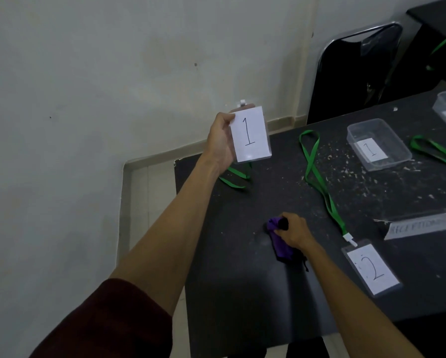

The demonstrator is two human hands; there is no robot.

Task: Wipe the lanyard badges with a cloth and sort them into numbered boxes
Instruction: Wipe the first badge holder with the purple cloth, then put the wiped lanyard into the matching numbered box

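Nearest, a badge marked 2 (372, 270) lies flat on the dark table (242, 293), beside it the right hand (294, 232) clutches a bunched purple cloth (278, 242) against the tabletop, farther out the left hand (219, 140) pinches a raised badge marked 1 (250, 134), and beyond sits a clear box labelled 1 (377, 144).

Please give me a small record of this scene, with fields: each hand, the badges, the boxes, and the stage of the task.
left hand: holds badge 1 up in the air
right hand: grips purple cloth on the table
badge 2: flat on the table, green lanyard attached
box 1: clear, no badge visible inside
second box: cut off by the picture edge, number unreadable
stage: badge 1 not yet in its box
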